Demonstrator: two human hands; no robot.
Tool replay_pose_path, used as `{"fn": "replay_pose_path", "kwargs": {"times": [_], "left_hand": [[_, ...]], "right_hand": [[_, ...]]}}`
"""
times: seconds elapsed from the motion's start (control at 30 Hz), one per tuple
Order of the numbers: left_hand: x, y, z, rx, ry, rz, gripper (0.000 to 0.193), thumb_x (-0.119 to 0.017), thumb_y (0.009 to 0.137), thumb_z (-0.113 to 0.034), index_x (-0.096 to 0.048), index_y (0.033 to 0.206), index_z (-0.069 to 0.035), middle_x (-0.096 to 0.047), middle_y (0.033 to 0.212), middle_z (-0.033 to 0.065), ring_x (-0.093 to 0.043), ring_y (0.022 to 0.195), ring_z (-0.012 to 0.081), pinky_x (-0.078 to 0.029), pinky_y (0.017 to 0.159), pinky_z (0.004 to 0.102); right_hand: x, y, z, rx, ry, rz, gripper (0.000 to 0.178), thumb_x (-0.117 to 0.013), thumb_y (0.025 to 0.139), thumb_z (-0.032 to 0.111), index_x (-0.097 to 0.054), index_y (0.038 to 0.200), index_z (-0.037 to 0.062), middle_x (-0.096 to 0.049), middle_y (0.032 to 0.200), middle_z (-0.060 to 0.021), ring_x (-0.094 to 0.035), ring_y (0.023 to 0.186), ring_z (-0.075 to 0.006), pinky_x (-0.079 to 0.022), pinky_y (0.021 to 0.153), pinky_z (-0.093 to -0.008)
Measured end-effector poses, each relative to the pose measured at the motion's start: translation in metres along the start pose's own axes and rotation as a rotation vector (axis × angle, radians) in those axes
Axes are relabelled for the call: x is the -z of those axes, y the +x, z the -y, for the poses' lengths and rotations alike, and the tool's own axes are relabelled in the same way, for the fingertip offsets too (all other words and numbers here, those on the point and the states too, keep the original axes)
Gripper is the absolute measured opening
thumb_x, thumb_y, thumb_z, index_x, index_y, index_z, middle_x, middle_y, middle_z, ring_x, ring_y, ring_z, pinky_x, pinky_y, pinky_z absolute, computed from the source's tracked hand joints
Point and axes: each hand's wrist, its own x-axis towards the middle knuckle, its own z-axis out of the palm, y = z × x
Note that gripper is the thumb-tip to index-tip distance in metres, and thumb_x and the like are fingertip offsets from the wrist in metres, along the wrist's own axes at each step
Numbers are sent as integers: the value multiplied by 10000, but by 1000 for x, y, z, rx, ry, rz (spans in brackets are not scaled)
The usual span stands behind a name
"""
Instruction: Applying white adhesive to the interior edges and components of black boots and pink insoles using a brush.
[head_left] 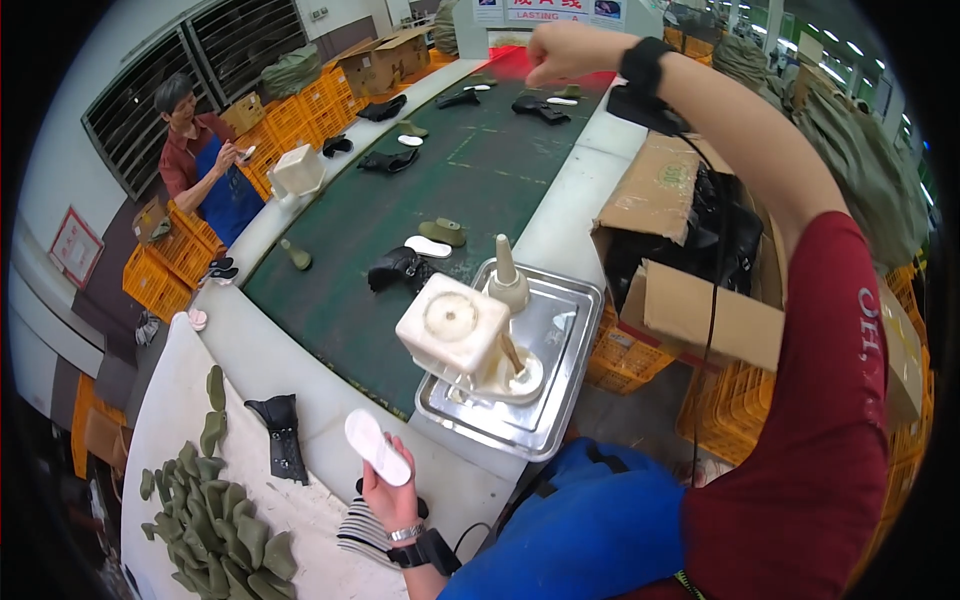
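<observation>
My left hand point(392, 498) holds up a white insole point(378, 447) near the front edge of the table, fingers closed on its lower end. Under this hand lies a black-and-white striped cloth item point(365, 530). Beside it, a black boot upper point(281, 438) lies on a pale sheet, near a heap of olive-green shoe lasts point(215, 525). High over the far right side of the green conveyor belt, my right hand point(572, 54) is raised with fingers curled and nothing visible in them. A metal tray point(560, 400) bears a whitish block-shaped container point(452, 322), a cone-topped bottle point(508, 285) and a wooden-handled brush point(512, 352).
On the green belt point(340, 270) lie black uppers point(400, 268), a white insole point(428, 247) and green lasts point(443, 232). Another person point(200, 165) works across the belt by orange crates point(170, 270). An open cardboard box point(710, 310) with black plastic stands to the right.
</observation>
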Motion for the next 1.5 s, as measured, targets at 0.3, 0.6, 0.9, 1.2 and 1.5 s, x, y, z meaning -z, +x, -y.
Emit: {"fn": "replay_pose_path", "kwargs": {"times": [0.3,0.6,0.9,1.2,1.5], "left_hand": [[-2,46,37,-259,-20,-56,465,-447,879,-235,-384,1273,3,-443,1272,198,-422,1172,322,-327,986,460],[-85,72,54,-409,31,53,439,-480,849,-59,-367,1255,62,-432,1275,207,-404,1177,327,-301,1024,453],[-26,-12,97,-687,127,-390,383,-459,877,-81,-399,1226,64,-452,1249,184,-400,1164,293,-270,1014,461],[39,-28,51,-45,44,39,362,-374,942,-112,-407,1224,113,-430,1265,243,-399,1205,299,-280,1041,437],[-96,-27,134,-724,255,-544,349,-469,897,-78,-413,1209,70,-517,1184,167,-496,1074,242,-397,939,376]], "right_hand": [[-245,176,-10,330,-70,601,380,-657,694,317,-643,1034,149,-643,980,-76,-587,955,-267,-454,808,-412],[-476,208,30,351,179,683,684,-623,718,401,-353,1325,238,-614,1010,-166,-590,945,-320,-465,773,-425],[-514,211,-64,46,464,398,306,-474,838,261,-563,1131,251,-604,1034,-157,-577,967,-324,-458,825,-410],[-548,184,-240,-528,469,231,428,-457,794,23,-573,1158,215,-352,1324,-240,-505,1084,-359,-404,931,-365],[-554,203,-190,-317,55,-93,227,-554,750,124,-631,964,118,-423,1256,-179,-482,1054,-413,-425,857,-460]]}}
